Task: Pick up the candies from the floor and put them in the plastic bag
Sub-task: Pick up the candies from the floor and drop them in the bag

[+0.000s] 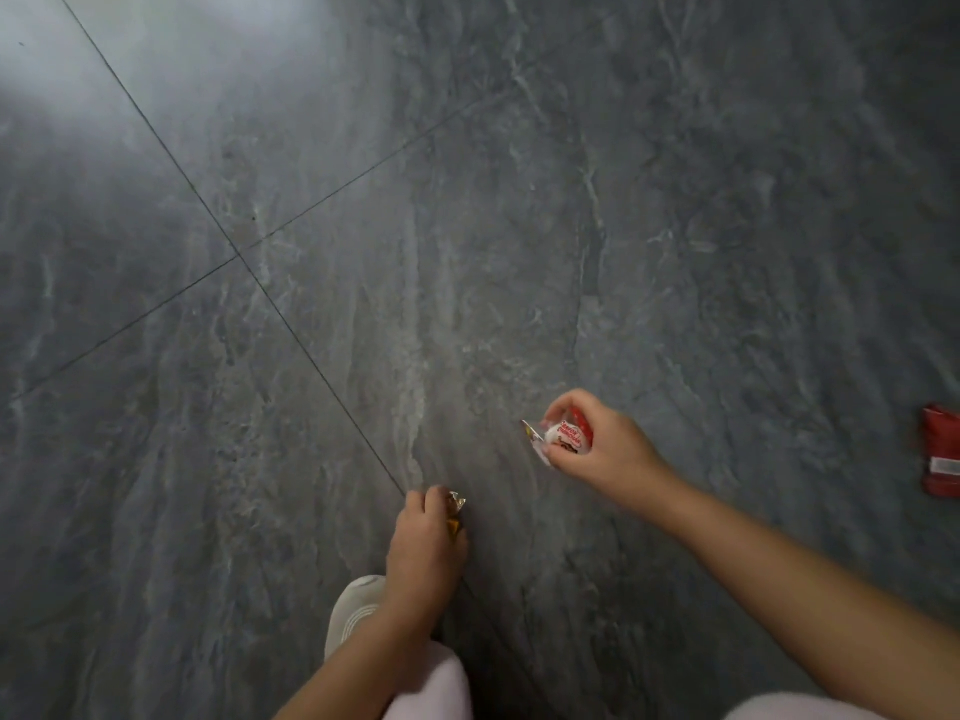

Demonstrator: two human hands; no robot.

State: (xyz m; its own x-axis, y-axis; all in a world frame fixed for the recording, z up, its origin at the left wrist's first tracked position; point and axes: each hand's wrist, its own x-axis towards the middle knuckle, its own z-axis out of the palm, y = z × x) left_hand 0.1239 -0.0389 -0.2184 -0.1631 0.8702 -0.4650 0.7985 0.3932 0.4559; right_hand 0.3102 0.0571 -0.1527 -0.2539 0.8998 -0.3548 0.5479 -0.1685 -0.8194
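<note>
The grey marbled tile floor (pixel 467 200) fills nearly everything, its thin grout lines crossing at about ten o'clock from the hands. No plastic bag shows anywhere from here, so the drop-off lies somewhere out of sight.

At three o'clock, hard against the right edge, a red packet (pixel 941 452) lies flat on the tile, cut off by the edge of view; I cannot say whether it is a candy or something else. Down at six o'clock a pale sock (pixel 347 613) and light trouser knees (pixel 431 688) say the person is crouched low.

The right hand (pixel 597 444), at about four o'clock from centre, is closed around a red-and-white wrapped candy (pixel 569 438), thumb and fingers pinching it with one twisted wrapper end poking out at nine o'clock. The left hand (pixel 423 548), near six o'clock, is curled shut on a gold foil candy (pixel 456 509), only the crinkled tip showing above the knuckles. The two hands are held apart, each with its own sweet, both just above the floor as far as I can tell.

With both hands full, the sensible thing looks to be carrying these to the bag first. Grip by the body of each sweet, not the wrapper tail, which could slip or untwist. The foil one seems loosest, so tuck it deeper into the palm before rising.
</note>
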